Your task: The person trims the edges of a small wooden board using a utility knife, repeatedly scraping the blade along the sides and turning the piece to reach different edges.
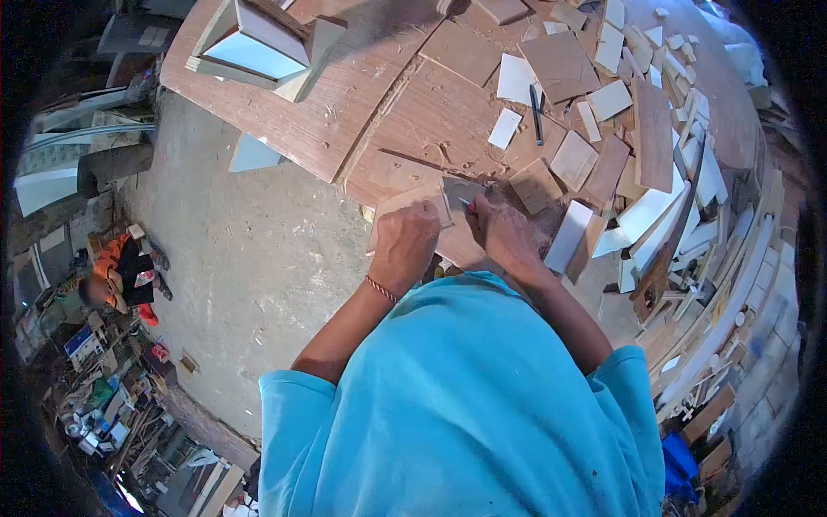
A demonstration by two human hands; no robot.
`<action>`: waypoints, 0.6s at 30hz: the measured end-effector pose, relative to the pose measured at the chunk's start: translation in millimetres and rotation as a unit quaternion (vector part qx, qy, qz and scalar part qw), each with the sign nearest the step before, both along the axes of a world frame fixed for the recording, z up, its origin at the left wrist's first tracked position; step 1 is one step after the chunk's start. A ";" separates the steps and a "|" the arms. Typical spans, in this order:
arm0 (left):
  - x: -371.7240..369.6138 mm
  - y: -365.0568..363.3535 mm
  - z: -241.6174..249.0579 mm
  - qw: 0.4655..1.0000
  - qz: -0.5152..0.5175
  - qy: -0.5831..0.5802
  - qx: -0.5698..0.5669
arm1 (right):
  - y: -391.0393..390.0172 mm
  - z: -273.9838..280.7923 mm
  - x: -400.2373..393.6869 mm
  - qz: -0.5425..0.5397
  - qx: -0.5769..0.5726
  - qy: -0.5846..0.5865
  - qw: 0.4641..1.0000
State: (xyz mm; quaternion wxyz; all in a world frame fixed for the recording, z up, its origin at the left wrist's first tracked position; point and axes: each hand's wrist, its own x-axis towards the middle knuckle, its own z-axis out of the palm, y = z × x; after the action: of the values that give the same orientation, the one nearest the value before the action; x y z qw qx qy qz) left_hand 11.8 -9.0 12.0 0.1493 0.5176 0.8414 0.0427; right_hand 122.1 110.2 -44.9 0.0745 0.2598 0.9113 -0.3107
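My left hand (407,239), with a braided band at the wrist, is closed over a flat piece of light brown board (389,207) at the near edge of the table. Close beside it, my right hand (506,231) pinches a slim pen-like tool (467,202) whose pale tip points left. What kind of tool it is, I cannot make out. Under that tip lies a dark grey flat piece (461,189), touching or nearly touching the board. My fingertips are partly hidden by the backs of my hands.
Offcuts (560,65) of brown and white board cover the table's right side. A black pen-shaped tool (536,115) lies among them. An angular white-faced wooden assembly (258,52) stands at the far left. Another person (116,271) sits low at the left, across the concrete floor (250,284).
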 end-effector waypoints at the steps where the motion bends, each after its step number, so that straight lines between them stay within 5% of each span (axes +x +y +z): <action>1: 0.4 0.7 -1.3 1.000 -0.001 0.000 0.001 | 0.2 -3.3 -1.4 0.003 -0.004 -0.010 1.000; 14: -1.7 0.8 -4.6 1.000 -0.019 0.020 -0.003 | -6.0 -18.3 -23.6 0.002 -0.009 -0.098 0.995; 18: 2.2 1.0 -3.9 0.999 -0.022 0.037 0.018 | -5.6 -29.8 -22.2 0.004 -0.015 -0.041 0.999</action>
State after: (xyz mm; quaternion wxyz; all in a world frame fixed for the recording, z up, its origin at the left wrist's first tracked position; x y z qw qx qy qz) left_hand 14.0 -8.0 8.1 0.1094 0.5400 0.8338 0.0350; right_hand 99.8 104.6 -74.7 0.1167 0.2673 0.9037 -0.3134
